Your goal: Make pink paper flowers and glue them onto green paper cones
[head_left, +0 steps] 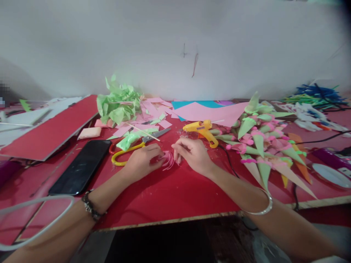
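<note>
Low over the red table, my left hand is closed on a pink paper piece cut into thin curling strips. My right hand is at the strips' right side, its thumb and fingers pinched together; whether a strip is between them is too small to tell. Just beyond my left hand lie yellow-handled scissors with the blades pointing away to the right. A yellow glue gun lies behind my right hand. A thin wooden stick rests across the scissors' blades.
Left of my hands are a black phone and a red board. Crumpled green paper and pink paper sheets lie at the back. Finished-looking paper cone flowers are heaped on the right, near a tape roll and cables.
</note>
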{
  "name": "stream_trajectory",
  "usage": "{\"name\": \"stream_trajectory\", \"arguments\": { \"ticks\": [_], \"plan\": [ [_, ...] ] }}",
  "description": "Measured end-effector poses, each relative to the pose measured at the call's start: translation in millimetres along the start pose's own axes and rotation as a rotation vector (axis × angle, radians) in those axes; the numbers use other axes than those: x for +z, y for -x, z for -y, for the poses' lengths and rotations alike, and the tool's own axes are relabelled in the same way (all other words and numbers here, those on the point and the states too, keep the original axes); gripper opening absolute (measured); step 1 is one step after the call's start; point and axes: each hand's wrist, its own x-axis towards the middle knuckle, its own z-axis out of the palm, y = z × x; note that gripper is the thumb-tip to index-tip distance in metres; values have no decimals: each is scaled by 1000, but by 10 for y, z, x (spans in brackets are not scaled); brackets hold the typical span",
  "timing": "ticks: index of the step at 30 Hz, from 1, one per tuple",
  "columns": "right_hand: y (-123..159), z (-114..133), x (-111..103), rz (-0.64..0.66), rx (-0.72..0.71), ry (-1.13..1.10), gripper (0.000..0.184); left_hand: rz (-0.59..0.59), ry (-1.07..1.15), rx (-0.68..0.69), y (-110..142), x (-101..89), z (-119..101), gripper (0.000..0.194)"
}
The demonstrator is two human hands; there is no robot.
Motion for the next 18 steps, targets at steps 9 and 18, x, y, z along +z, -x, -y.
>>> {"name": "stream_trajectory", "arguments": {
  "ticks": [9, 18],
  "plan": [
    [-49, -37, 0, -77, -131, 202, 5, 9, -29, 2, 7, 9, 12, 16],
    [-48, -46, 4, 79, -130, 255, 7, 36, -44, 7, -3, 10, -8, 20]
  ]
}}
